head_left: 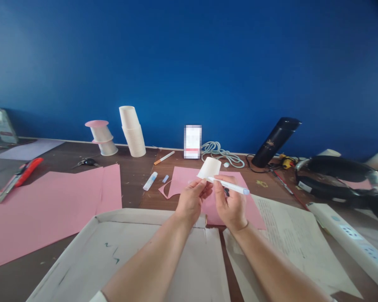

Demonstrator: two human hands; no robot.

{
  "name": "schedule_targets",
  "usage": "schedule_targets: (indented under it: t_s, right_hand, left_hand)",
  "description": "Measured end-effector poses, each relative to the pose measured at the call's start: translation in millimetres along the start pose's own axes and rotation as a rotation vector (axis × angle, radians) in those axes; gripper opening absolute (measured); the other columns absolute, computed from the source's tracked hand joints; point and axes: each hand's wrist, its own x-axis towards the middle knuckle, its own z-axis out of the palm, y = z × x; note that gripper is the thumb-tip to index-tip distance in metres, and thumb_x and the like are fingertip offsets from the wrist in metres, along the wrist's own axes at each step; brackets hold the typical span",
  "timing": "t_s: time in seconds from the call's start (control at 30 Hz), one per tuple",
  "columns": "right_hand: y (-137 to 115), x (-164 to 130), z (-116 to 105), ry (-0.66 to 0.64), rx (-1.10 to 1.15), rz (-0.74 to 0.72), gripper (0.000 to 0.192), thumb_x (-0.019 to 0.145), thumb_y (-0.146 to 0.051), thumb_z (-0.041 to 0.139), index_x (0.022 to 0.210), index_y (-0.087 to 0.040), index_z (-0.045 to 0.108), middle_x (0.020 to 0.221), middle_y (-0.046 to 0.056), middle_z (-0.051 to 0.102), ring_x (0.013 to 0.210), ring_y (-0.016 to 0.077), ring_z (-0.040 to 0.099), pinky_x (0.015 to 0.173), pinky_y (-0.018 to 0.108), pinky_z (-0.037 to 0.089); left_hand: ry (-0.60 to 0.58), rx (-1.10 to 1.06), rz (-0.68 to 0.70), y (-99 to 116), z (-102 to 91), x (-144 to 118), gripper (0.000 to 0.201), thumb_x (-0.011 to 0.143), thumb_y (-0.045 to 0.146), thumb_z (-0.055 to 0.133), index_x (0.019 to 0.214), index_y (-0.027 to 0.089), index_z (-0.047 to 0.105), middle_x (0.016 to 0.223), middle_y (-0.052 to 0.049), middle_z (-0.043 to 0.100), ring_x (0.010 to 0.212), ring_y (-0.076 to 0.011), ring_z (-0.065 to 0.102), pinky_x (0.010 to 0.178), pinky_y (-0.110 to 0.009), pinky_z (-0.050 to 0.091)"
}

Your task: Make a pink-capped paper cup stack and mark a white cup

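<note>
A white paper cup is pinched at its lower edge by the fingers of my left hand, and it leans slightly to the right. My right hand is closed round a white marker pen with a pale blue end. The pen's other end meets the cup near its lower edge; whether it touches cannot be told. Pink paper lies beneath both hands, with a curved cutout at its left. Left of it are a small bluish cap and a white tube with blue marking.
Stacked paper cups and two joined cups with pink discs stand along the wall. A red utility knife lies on pink sheets. A phone, coiled cable, black bottle and power strip sit centre to right.
</note>
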Motion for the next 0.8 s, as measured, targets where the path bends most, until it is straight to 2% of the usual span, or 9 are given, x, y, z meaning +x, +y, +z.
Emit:
schedule_targets:
  t_s: [0.53, 0.8]
  right_hand:
    - [0.2, 0.3, 1.7, 0.030, -0.030, -0.069, 0.011, 0.089, -0.021, 0.049, 0.096, -0.018, 0.057, 0.089, 0.007, 0.064, 0.083, 0.0189, 0.059, 0.074, 0.035, 0.048]
    - [-0.6, -0.4, 1.6, -0.006, -0.035, -0.054, 0.011, 0.089, -0.021, 0.048, 0.095, -0.018, 0.057, 0.088, 0.007, 0.064, 0.082, 0.0190, 0.059, 0.075, 0.035, 0.048]
  left_hand:
    - [0.016, -0.008, -0.010, 1.5, -0.2, 0.4, 0.015, 0.070, 0.023, 0.072, 0.078, 0.011, 0.068, 0.076, -0.004, 0.065, 0.074, -0.0105, 0.060, 0.078, -0.025, 0.045]
    - [0.012, -0.005, -0.001, -0.3, -2.2, 1.9, 0.017, 0.069, 0.024, 0.073, 0.078, 0.011, 0.068, 0.077, -0.004, 0.064, 0.074, -0.0106, 0.060, 0.077, -0.025, 0.045]
